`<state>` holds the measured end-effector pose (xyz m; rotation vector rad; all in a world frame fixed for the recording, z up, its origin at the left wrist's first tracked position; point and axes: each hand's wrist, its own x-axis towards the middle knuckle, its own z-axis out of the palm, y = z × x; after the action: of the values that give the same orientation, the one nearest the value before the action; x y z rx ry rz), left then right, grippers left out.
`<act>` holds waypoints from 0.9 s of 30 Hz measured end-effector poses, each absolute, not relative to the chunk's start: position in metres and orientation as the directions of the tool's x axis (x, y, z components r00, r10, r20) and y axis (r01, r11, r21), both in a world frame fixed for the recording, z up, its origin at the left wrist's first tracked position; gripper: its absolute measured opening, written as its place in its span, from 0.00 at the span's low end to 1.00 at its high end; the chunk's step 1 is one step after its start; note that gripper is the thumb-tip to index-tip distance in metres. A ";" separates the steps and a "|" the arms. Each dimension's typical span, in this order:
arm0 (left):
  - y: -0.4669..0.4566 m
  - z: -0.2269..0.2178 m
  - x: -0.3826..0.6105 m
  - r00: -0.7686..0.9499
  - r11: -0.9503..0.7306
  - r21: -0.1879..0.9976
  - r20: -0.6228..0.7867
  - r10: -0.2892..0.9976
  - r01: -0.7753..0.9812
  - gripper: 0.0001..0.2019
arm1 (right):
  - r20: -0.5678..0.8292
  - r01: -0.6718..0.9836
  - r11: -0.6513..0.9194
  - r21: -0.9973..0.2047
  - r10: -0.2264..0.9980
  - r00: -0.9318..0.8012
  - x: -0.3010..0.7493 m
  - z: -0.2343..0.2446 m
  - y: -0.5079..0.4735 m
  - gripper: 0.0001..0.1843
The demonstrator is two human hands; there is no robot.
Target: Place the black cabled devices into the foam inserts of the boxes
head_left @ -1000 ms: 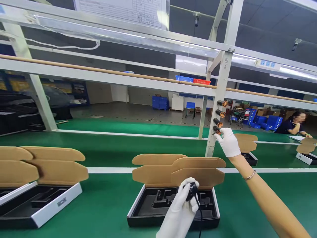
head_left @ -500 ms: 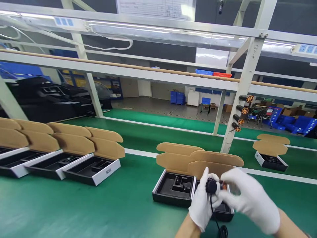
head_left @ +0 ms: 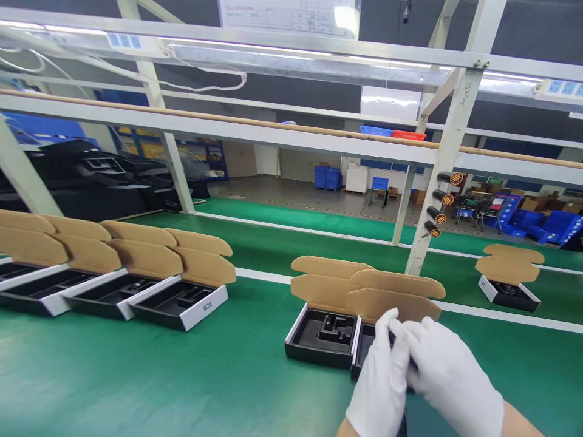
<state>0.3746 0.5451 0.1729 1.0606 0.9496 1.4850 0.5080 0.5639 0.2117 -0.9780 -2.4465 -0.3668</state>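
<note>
1. Where things stand: open box [head_left: 314, 358] at 12 o'clock, just past my hands, w/ cardboard lid [head_left: 392, 303] standing up behind it. It has 2 black foam trays side by side. L tray [head_left: 303, 340] shows a molded block in its recess, no part visible in it. R tray [head_left: 364, 352] is mostly behind my hands, so can't tell what's in it.
2. Left to do, as far as I can see: black part [head_left: 392, 337] is in my hands, not seated in a tray.
3. L hand [head_left: 379, 388]: fingers curled up and closed around the black part, at 6 o'clock.
4. R hand [head_left: 450, 376]: closed in from 4 o'clock, fingertips on the same part. Both hands together, touching, no gap btwn them.
5. Black part: at 12 o'clock of my hands, nearly all hidden, only a dark sliver shows btwn the gloves. Exact shape can't be told. Cable [head_left: 403, 425] hangs down from my hands to 6 o'clock.
6. Around me: 3 more open boxes, nearest [head_left: 182, 309], in a row at 9 o'clock on the green belt [head_left: 136, 376]. Another open box [head_left: 487, 290] at 2 o'clock. 4 black cylinders [head_left: 439, 213] w/ orange labels on the upright post [head_left: 455, 121], also 2 o'clock.
</note>
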 end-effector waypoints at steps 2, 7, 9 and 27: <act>0.541 0.179 0.368 -0.065 -0.141 0.944 0.128 0.990 -0.299 0.32 | 0.526 0.686 0.726 -0.045 0.601 -0.602 0.507 0.220 0.560 0.17; 0.548 0.187 0.360 0.280 0.015 0.779 0.207 0.938 -0.627 0.23 | 0.587 0.576 0.777 -0.253 0.597 -0.548 0.508 0.237 0.549 0.27; 0.548 0.186 0.361 0.322 0.037 0.689 0.291 0.901 -0.724 0.15 | 0.602 0.555 0.791 -0.257 0.581 -0.549 0.507 0.239 0.547 0.27; 0.534 0.081 0.339 0.459 0.325 0.914 -0.186 0.869 -0.245 0.27 | 0.664 0.631 0.748 -0.206 0.581 -0.471 0.546 0.206 0.589 0.20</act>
<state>0.3385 0.5338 0.0813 0.9669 0.7806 0.8362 0.5464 0.5894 0.2064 -0.9056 -2.1954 -0.0872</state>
